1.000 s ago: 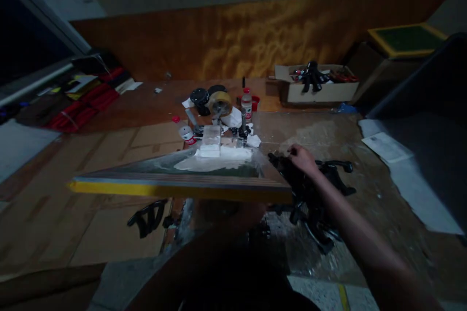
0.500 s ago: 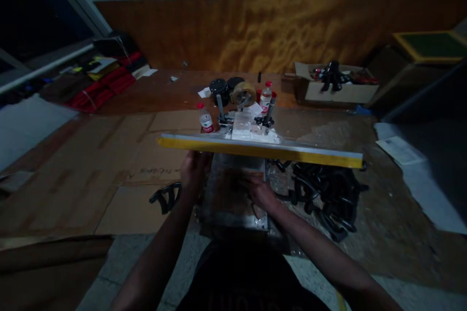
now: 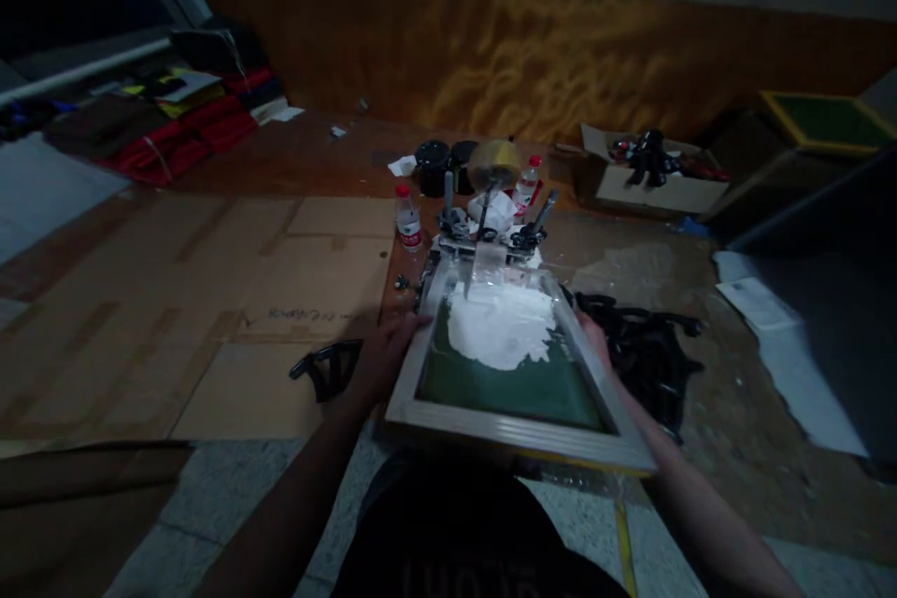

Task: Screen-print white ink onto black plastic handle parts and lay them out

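A screen printing frame (image 3: 505, 434) with a pale metal rim lies tilted low in front of me, hinged at its far end. Its green mesh (image 3: 491, 388) carries a wide patch of white ink (image 3: 501, 327). My left hand (image 3: 392, 350) is at the frame's left side, fingertips closed on the rim. Against the opposite side, my right hand (image 3: 595, 341) grips the rim, most of its fingers hidden by it. A clamp with upright rods (image 3: 538, 217) stands at the far end, where a pale scraper-like block (image 3: 489, 262) rests. The frame covers the printing base.
Black curved plastic parts (image 3: 648, 355) are heaped at the right; a few more (image 3: 328, 369) lie left on cardboard (image 3: 280, 271). Two bottles (image 3: 408, 222), dark jars (image 3: 433, 166) and a tape roll (image 3: 494, 163) stand behind. An open carton (image 3: 655, 192) sits back right.
The raised frame has swung down toward me, showing its inked mesh. My hands have moved from beneath it, around the base, to its two sides.
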A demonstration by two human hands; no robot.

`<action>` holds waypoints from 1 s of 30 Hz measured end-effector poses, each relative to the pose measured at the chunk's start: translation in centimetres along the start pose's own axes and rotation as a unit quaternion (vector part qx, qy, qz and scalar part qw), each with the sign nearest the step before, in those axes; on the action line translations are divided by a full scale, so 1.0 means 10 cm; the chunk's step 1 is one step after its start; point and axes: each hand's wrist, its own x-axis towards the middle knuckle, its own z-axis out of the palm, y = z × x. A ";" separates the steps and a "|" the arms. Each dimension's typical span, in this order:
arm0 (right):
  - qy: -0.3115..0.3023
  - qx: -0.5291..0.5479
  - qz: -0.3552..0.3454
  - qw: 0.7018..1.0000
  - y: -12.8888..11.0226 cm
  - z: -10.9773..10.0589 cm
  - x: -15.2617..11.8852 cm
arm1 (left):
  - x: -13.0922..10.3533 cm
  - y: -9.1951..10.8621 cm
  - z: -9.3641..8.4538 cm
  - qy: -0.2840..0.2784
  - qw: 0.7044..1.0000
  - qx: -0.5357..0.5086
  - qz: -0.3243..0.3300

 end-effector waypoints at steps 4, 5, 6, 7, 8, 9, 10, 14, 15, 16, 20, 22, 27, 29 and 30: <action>0.107 -0.081 -0.060 0.989 -0.25 -0.13 0.38 | -0.13 -0.56 0.14 -0.082 0.994 0.047 -0.051; 0.096 -0.105 -0.098 0.985 -0.39 -0.08 0.46 | -0.12 -0.68 0.19 -0.089 0.993 0.057 -0.053; 0.064 -0.128 -0.130 0.981 -0.55 -0.01 0.52 | -0.11 -0.78 0.24 -0.091 0.992 0.066 -0.053; 0.022 -0.152 -0.146 0.977 -0.70 0.07 0.56 | -0.09 -0.87 0.27 -0.092 0.992 0.073 -0.050; -0.029 -0.176 -0.146 0.973 -0.83 0.16 0.59 | -0.07 -0.94 0.30 -0.092 0.992 0.077 -0.045; -0.086 -0.199 -0.132 0.967 -0.94 0.24 0.59 | -0.05 -1.00 0.32 -0.092 0.992 0.078 -0.041; -0.139 -0.221 -0.112 0.959 -1.02 0.31 0.56 | -0.03 -1.04 0.33 -0.094 0.992 0.074 -0.040; -0.231 -0.265 -0.111 0.929 -1.05 0.48 0.22 | -0.01 -1.12 0.35 -0.098 0.994 0.034 -0.034; -0.234 -0.263 -0.141 0.926 -1.01 0.49 0.10 | -0.02 -1.13 0.36 -0.093 0.995 0.028 -0.033; -0.240 -0.256 -0.176 0.920 -0.96 0.48 -0.01 | -0.02 -1.13 0.36 -0.088 0.995 0.026 -0.033; -0.293 -0.215 -0.291 0.885 -0.84 0.37 -0.23 | -0.04 -1.11 0.38 -0.082 0.995 0.035 -0.033; -0.305 -0.201 -0.300 0.881 -0.85 0.33 -0.18 | -0.05 -1.08 0.37 -0.082 0.995 0.042 -0.037; -0.193 -0.197 -0.268 0.923 -0.85 0.47 -0.17 | -0.05 -1.02 0.35 -0.076 0.996 0.029 -0.040; -0.173 -0.181 -0.293 0.923 -0.77 0.55 -0.30 | -0.05 -0.99 0.35 -0.070 0.996 0.031 -0.039; -0.176 -0.170 -0.304 0.921 -0.73 0.57 -0.37 | -0.05 -0.98 0.35 -0.069 0.996 0.034 -0.044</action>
